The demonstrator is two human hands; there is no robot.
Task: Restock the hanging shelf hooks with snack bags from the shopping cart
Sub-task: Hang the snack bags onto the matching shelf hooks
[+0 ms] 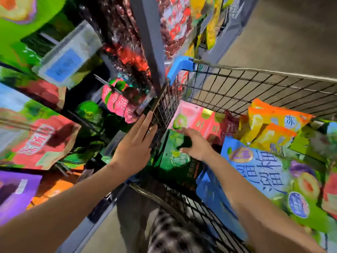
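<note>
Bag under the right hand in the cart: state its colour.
Dark green bag, pale round emblem, under the right hand; best in the head view.

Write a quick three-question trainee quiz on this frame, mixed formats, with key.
1. True or false: the left hand holds a snack bag.
2. Pick one: what colour is the bag in the shopping cart that the right hand reaches over? A orange; B dark green; C blue.
3. Fill in: the bag lying just past that one, toward the cart's far corner, is ____.

Key
1. False: its fingers are straight, at the cart's wire side.
2. B, the dark green snack bag.
3. Pink: the pink snack bag.
</note>
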